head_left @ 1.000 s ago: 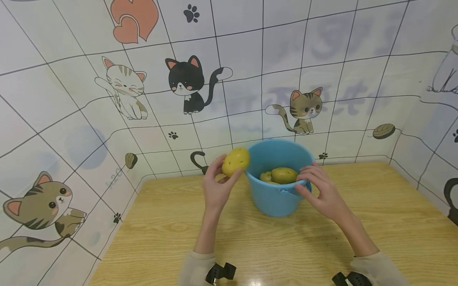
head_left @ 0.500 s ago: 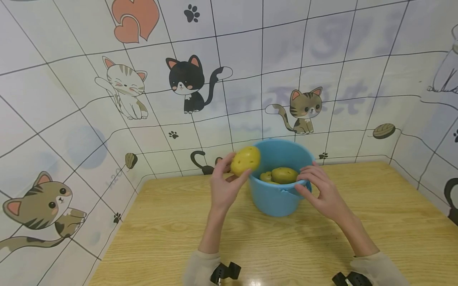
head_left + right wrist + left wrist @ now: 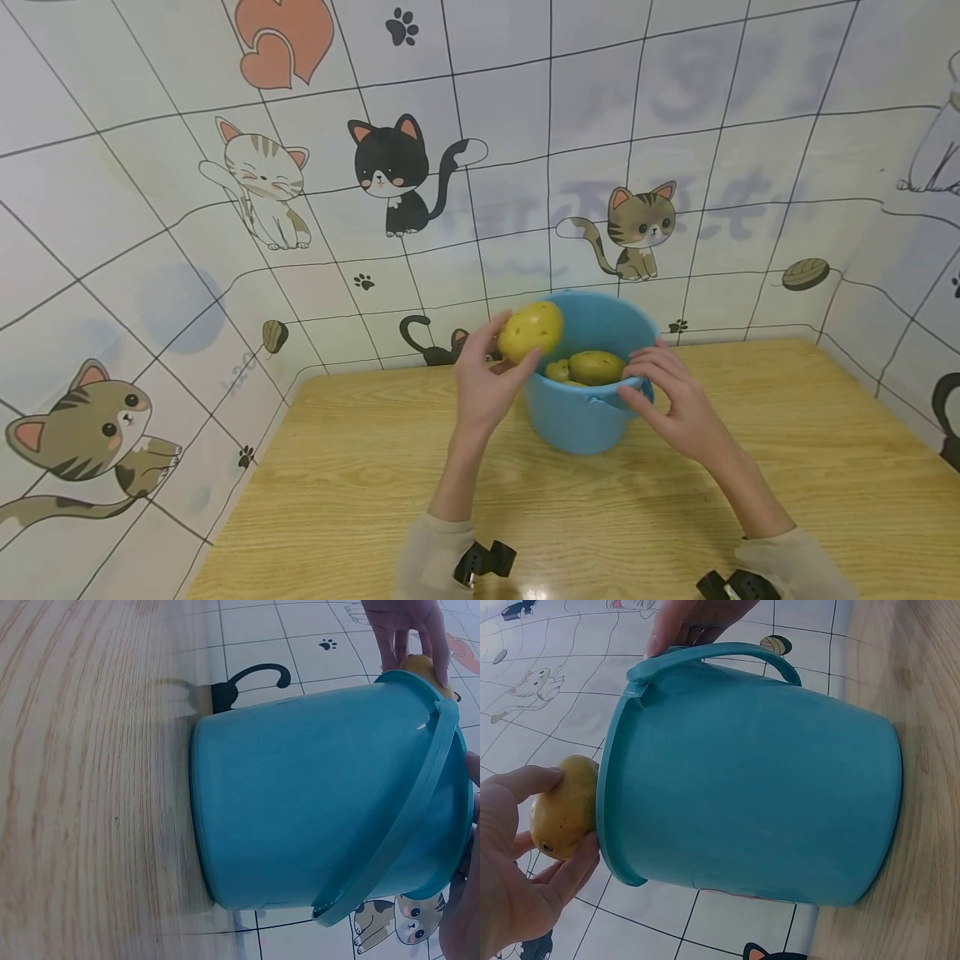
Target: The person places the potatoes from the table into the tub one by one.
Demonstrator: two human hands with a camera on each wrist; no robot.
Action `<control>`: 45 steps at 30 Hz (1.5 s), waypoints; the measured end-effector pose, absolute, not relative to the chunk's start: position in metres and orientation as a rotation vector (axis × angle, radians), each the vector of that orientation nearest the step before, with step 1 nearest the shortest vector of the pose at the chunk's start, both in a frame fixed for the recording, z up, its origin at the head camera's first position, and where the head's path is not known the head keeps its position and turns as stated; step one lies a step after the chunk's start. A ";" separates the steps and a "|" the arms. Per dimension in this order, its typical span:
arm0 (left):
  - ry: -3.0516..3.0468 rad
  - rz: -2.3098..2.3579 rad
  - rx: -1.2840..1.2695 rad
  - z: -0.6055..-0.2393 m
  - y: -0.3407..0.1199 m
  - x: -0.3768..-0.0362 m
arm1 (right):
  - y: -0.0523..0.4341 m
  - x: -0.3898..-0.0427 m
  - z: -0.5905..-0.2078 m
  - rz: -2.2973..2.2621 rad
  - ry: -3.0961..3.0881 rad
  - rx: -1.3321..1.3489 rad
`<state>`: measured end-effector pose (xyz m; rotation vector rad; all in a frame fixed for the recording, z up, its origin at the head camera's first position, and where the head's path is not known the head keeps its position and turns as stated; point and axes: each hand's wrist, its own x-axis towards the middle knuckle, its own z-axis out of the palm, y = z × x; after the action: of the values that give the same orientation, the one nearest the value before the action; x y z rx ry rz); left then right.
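Observation:
My left hand (image 3: 487, 379) holds a yellow potato (image 3: 532, 332) between thumb and fingers, at the left rim of a blue bucket (image 3: 577, 421). In the left wrist view the potato (image 3: 566, 814) appears right beside the bucket's rim, above table height. My right hand (image 3: 678, 400) grips the bucket's right rim, thumb outside near the handle (image 3: 720, 651), some fingertips hidden. Inside the bucket lies a larger potato (image 3: 596, 367) with a smaller yellow one (image 3: 557, 371) next to it; deeper contents are hidden. The bucket stands upright on the table.
The wood-grain table (image 3: 360, 467) runs back to a wall covering (image 3: 510, 208) printed with cats and grid lines, close behind the bucket. Side walls rise at left and right. A small black device (image 3: 483, 562) is worn on each wrist.
My left hand has moved right with the potato, from just left of the bucket to over its left rim. The right hand and bucket have stayed in place.

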<state>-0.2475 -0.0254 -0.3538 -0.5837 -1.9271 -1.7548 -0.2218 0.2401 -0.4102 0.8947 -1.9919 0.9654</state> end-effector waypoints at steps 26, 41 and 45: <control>-1.975 -1.789 -0.672 -0.358 -0.038 -0.240 | 0.245 -0.219 -0.402 0.949 -2.091 0.861; -2.051 -1.708 -0.730 -0.357 -0.051 -0.243 | 0.244 -0.210 -0.394 0.913 -2.227 0.717; -2.088 -1.662 -0.744 -0.358 -0.055 -0.243 | 0.243 -0.214 -0.388 0.870 -2.224 0.750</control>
<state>-0.2433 -0.0552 -0.3580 -0.7442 -2.0878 -1.6619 -0.2143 0.2427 -0.3884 0.7500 -2.2242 0.8701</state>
